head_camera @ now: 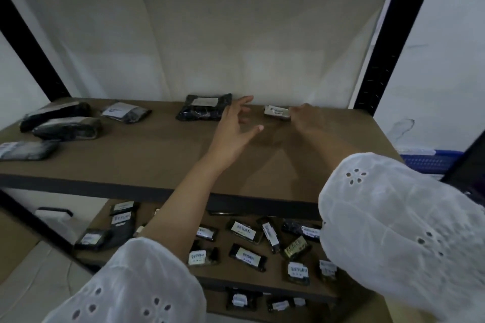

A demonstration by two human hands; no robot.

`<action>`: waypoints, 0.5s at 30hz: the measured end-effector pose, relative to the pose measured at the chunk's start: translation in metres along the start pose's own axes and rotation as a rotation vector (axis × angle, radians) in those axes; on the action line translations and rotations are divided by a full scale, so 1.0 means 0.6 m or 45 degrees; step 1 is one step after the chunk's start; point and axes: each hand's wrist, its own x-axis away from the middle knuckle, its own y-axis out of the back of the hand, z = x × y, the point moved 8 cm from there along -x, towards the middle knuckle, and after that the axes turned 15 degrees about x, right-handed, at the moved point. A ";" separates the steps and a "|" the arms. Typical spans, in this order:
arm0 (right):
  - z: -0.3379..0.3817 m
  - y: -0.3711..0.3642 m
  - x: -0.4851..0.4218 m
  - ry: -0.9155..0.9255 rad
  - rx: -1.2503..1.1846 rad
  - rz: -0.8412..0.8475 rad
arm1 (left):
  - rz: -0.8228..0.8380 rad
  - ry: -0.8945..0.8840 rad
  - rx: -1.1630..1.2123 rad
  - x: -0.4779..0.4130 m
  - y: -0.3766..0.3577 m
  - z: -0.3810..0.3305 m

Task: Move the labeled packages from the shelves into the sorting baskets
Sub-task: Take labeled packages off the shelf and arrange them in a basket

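Pickup step in hand, upper shelf point(147, 155). Right hand point(305, 119) reaching to the back edge, fingertips touching the small white-labelled package point(277, 112); whether closed around it, cannot tell, since the hand's back hides the fingers. Left hand point(233, 131) spread wide, empty, hovering just beside the larger black package point(204, 107), fingers near its right edge, not gripping.

Judged stage: grasp not yet secured, nothing lifted. Next move likely calls for a firm pinch on the small package, a lift clear of the board, then a carry over to a basket. Blue basket point(430, 161) partly visible low right, past the shelf frame; probably the drop point, though only one corner shows. Soft plastic wrap may slide or crumple, so a pinch across the edges seems safer than a push.

Surface: brown board, matte, dim light. Four more dark packages point(65, 126) grouped at the far left of the same shelf, well apart from the hands. Lower shelf point(273, 274) crowded with small labelled packs, several reading RETURN; a further tier below shows a few more.

Room: black metal uprights point(388, 42), pale sheet hung behind the shelving, white wall to the right. White eyelet sleeves point(409, 238) on both arms.
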 end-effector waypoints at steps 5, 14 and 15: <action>0.001 -0.012 -0.011 -0.001 0.080 0.019 | 0.021 -0.014 -0.009 -0.022 -0.008 0.015; 0.007 -0.007 0.000 0.146 -0.549 0.052 | 0.069 -0.019 0.042 -0.032 0.003 0.025; 0.012 -0.007 0.007 0.154 -0.616 0.070 | 0.077 -0.024 0.056 -0.031 0.008 0.023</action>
